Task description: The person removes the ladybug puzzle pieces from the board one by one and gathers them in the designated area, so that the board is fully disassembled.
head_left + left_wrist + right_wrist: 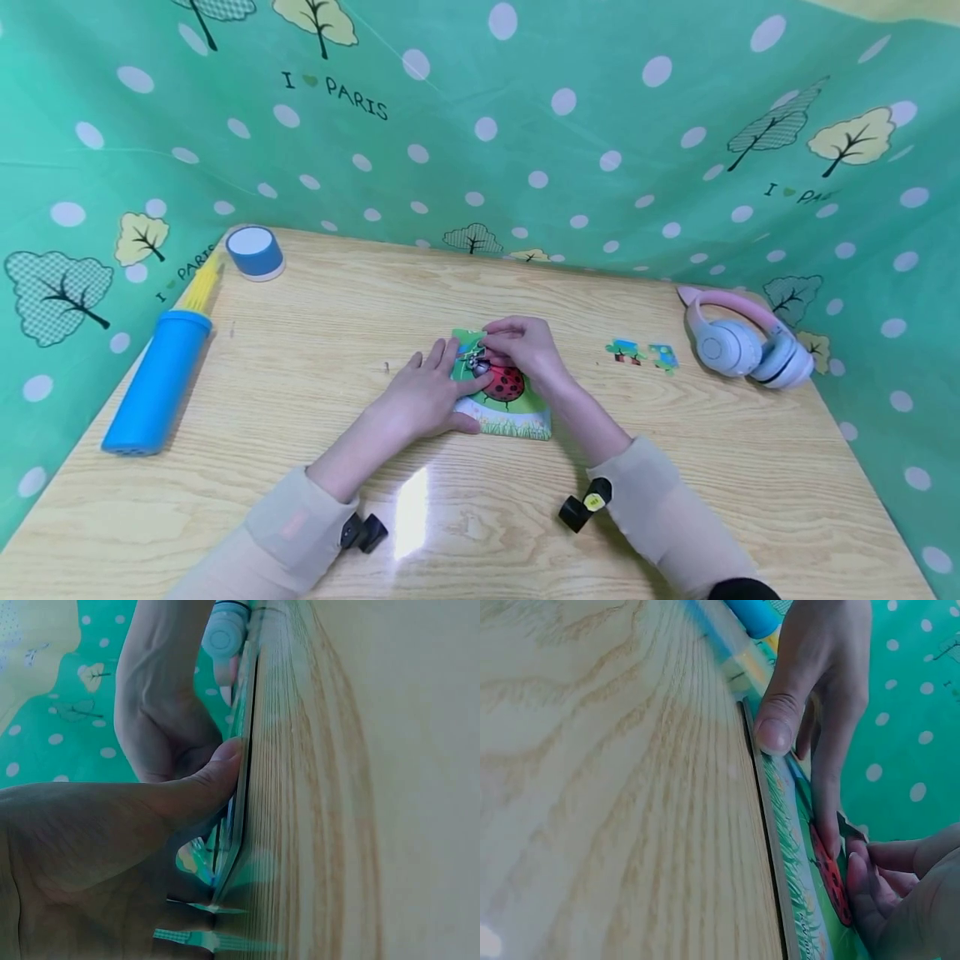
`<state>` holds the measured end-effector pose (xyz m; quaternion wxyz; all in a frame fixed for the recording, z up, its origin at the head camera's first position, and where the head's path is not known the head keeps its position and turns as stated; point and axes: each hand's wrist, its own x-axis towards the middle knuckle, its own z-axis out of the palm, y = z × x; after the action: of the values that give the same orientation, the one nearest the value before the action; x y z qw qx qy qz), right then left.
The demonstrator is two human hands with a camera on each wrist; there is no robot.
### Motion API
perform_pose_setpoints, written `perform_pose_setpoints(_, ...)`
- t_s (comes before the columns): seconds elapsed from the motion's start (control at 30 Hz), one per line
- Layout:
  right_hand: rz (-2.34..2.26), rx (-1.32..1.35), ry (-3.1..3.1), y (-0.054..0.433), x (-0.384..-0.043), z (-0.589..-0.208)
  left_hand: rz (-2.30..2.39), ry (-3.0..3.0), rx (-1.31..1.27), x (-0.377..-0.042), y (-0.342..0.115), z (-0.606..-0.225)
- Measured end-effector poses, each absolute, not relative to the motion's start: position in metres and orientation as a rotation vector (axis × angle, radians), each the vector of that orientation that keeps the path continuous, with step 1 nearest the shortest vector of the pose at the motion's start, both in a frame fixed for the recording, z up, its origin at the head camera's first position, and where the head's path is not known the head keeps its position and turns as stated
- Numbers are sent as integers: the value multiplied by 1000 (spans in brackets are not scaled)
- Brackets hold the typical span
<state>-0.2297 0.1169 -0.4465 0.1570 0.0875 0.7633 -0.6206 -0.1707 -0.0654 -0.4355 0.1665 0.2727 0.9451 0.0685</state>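
A ladybug jigsaw puzzle (pixel 517 427) in a flat, square board lies on the wooden table between both hands. Spread over its left side, my left hand (pixel 422 398) has its thumb on the near edge and a finger on the red ladybug (pixel 506 385). My right hand (pixel 531 352) is at the board's far right part, fingertips curled in. In the right wrist view it pinches a small puzzle piece (pixel 850 828), tilted up from the picture beside the left index fingertip. The right fingers hide part of that piece.
Two loose puzzle pieces, one with trees (pixel 625 351) and another (pixel 663 357), lie right of the board. Pink and white headphones (pixel 731 346) stand at the right edge. A blue hand pump (pixel 159 383) and a blue-white round container (pixel 256 253) are on the left.
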Motion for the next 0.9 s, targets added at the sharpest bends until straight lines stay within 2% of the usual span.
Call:
perform_pose_setpoints(0.27, -1795, 192, 2263, 143, -234, -437, 210, 2699, 773, -171, -67, -435)
perform_pose_setpoints(0.67, -1724, 199, 2481, 246, -233, -436, 229, 2687, 752, -166, -63, -436)
perform_pose_setpoints(0.9, -1554, 165, 2626, 275, -240, -441, 238, 2699, 736, -166, -65, -436)
